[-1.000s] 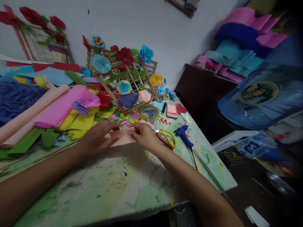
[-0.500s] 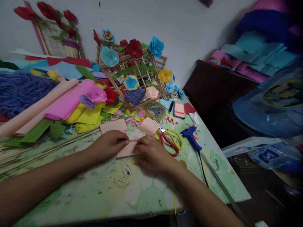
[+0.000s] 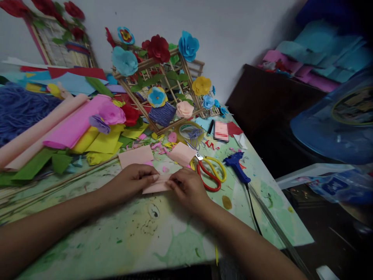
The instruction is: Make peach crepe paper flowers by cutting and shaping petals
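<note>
A piece of pale pink paper [image 3: 157, 186] lies on the table between my hands, its far edge folded over. My left hand [image 3: 135, 179] pinches that edge at the left with thumb and fingers. At its right end, the fingers and thumb of my right hand [image 3: 185, 188] are closed on the same paper. Just beyond my hands are two more pale pink pieces, one at the left [image 3: 135, 155] and one at the right [image 3: 182, 153]. Scissors [image 3: 211, 171] with red and yellow handles lie beside my right hand, blades partly against the right piece.
A blue glue gun [image 3: 237, 167] with a black cord lies at the right. Behind stand bamboo frames [image 3: 136, 99] with paper flowers. Rolls of pink paper [image 3: 75, 120], yellow paper [image 3: 105, 140] and blue yarn [image 3: 26, 112] crowd the left. A tape roll [image 3: 189, 132] sits behind the scissors.
My right hand has drawn back slightly to the right, its fingers now gripping the paper's edge. More of the fold shows between my hands. The whole view has shifted a little.
</note>
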`<state>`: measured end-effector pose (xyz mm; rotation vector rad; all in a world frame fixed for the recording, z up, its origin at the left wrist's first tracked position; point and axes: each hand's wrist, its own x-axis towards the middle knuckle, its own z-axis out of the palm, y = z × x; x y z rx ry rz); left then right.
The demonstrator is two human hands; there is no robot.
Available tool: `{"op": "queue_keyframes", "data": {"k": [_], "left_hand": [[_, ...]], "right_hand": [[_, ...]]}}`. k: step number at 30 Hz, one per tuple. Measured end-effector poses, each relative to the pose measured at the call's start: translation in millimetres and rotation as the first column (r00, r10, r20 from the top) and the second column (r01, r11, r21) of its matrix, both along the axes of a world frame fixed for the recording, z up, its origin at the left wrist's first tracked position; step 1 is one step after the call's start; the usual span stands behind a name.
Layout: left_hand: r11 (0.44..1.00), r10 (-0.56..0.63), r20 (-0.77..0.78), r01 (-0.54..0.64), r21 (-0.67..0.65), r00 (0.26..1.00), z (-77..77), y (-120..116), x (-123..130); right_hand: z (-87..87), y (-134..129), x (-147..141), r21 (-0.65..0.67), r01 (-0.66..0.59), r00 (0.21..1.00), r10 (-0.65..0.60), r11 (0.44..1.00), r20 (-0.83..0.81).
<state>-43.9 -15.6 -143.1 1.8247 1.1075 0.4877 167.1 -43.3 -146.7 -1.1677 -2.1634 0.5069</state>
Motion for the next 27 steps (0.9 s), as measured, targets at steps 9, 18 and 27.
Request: {"op": "queue_keyframes", "data": {"k": [9,18,27], "left_hand": [[0.996,0.012,0.077,-0.005,-0.084,0.997,0.3,-2.5,3.3],[0.999,0.042,0.063,-0.043,0.015,0.997,5.4,-4.5,2.7],[1.0,-0.018,0.027,0.018,-0.012,0.999,-2.9,-3.2,4.6]], "right_hand": [[-2.4,-1.4,-1.6,-0.015,0.071,0.986,-0.072,0.997,-0.152],[-5.6,0.1,-2.1,-0.013,0.072,0.994,-0.073,0.997,-0.087],[-9.9,1.2,-2.2,-0.13,0.131,0.964,-0.157,0.983,-0.213]]}}
